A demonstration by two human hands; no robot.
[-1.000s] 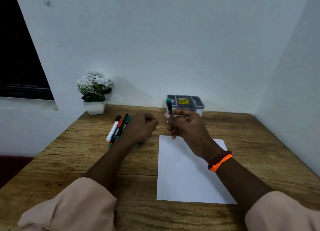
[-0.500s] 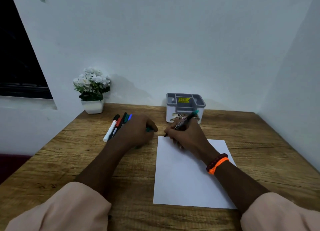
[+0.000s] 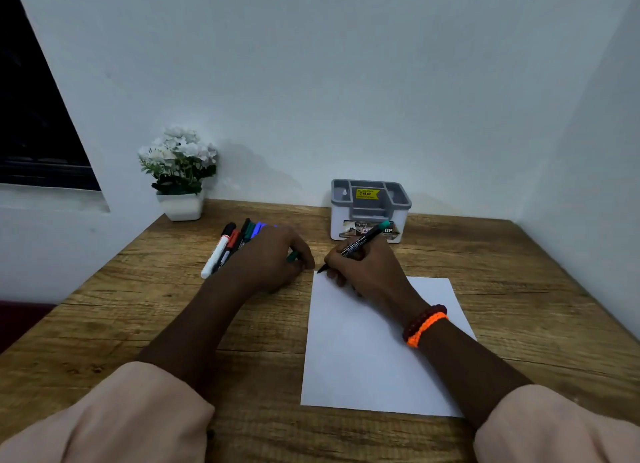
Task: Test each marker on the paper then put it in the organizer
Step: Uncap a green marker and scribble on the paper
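My right hand (image 3: pixel 367 266) grips a black marker with a green end (image 3: pixel 362 241), its tip touching the top left corner of the white paper (image 3: pixel 374 355). My left hand (image 3: pixel 268 261) rests curled on the table just left of the paper and pinches the green cap (image 3: pixel 293 255). Several markers (image 3: pixel 227 246) with black, red, green and blue caps lie side by side behind my left hand, partly hidden by it. The grey and white organizer (image 3: pixel 370 208) stands against the back wall, just beyond my right hand.
A white pot of white flowers (image 3: pixel 180 175) stands at the back left corner of the wooden table (image 3: pixel 519 289). Walls close the table in at the back and on the right. A dark window is at the far left.
My right hand turned the marker from upright to tip-down and brought its tip onto the paper's top left corner. My left hand stayed beside the paper with the cap.
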